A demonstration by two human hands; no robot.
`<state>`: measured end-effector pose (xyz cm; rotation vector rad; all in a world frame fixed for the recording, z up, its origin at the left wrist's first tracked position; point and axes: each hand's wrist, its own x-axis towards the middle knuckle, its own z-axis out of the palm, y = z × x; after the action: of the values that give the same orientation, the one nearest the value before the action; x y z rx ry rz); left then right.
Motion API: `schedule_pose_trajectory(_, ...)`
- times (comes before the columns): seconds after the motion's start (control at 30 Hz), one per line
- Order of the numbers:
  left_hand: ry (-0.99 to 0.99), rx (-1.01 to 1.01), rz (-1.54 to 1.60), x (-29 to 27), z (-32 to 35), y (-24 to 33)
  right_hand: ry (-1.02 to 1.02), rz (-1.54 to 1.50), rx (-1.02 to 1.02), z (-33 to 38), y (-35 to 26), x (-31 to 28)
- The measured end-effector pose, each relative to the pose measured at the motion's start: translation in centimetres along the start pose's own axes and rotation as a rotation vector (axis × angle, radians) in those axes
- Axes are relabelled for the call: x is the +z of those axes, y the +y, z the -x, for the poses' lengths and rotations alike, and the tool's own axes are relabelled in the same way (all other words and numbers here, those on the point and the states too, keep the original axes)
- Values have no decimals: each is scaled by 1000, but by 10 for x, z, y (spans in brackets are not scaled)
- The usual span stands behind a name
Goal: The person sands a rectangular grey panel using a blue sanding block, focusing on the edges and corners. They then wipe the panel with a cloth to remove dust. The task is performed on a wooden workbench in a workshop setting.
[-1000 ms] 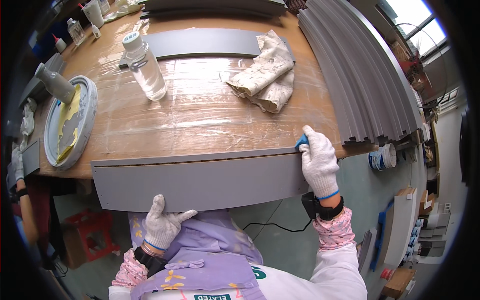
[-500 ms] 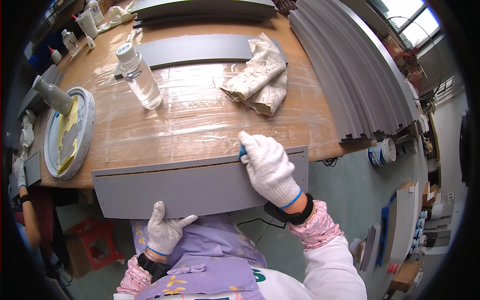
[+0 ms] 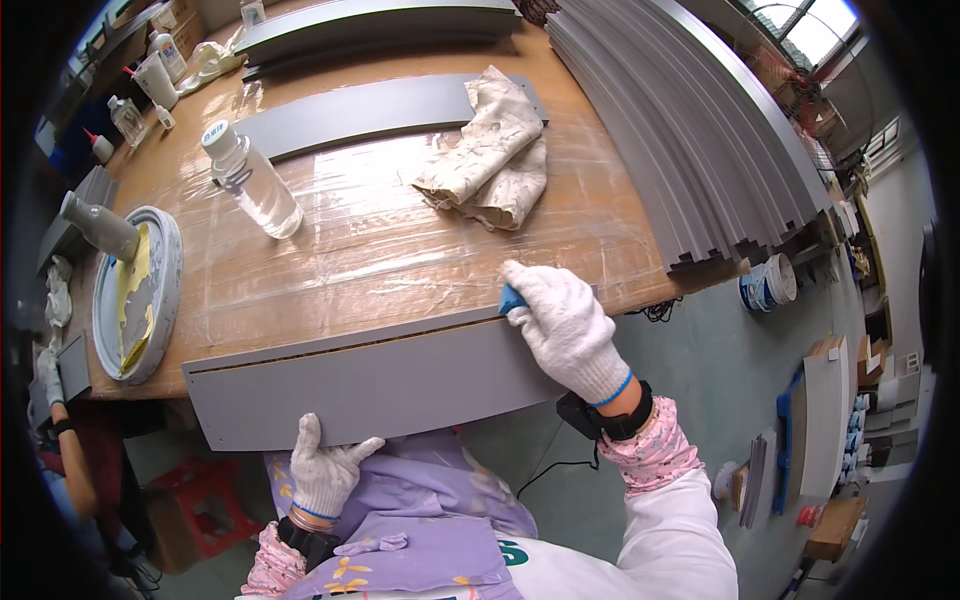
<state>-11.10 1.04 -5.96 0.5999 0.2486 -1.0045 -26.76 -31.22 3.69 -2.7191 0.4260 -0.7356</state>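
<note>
A long grey panel (image 3: pixel 370 385) with a narrow slot along its far side lies at the table's front edge, its near part overhanging. My right hand (image 3: pixel 570 335), in a white knit glove, is closed on a small blue block (image 3: pixel 512 299) at the slot's right end, covering part of the panel. Against the near edge, left of the middle, my gloved left hand (image 3: pixel 325 470) holds the panel. One finger reaches onto the top face, another digit points right along the edge, and the remaining fingers are hidden or folded.
Beyond the panel are a clear bottle (image 3: pixel 255 185), a crumpled cloth (image 3: pixel 490 160) and another grey panel (image 3: pixel 350 112). A round lid (image 3: pixel 172 290) bears a grey bottle (image 3: pixel 100 228). Stacked grey strips (image 3: pixel 690 130) line the right side. A co-worker's gloved hand (image 3: pixel 50 375) shows far left.
My right hand with the blue block has moved right along the slot toward the panel's right end. My left hand keeps its hold. The view has shifted slightly.
</note>
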Motion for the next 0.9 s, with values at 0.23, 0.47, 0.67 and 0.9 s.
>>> schedule_pose_trajectory(0.23,46,5,6,10,1,-2,150,360,181,29,55,-35)
schedule_pose_trajectory(0.47,39,44,-43,6,1,-3,119,-1418,561,53,-24,17)
schedule_pose_trajectory(0.67,65,25,-44,12,4,0,180,-2078,584,59,-28,61)
schedule_pose_trajectory(0.9,75,37,-41,14,5,-1,972,-1816,516,97,57,-19)
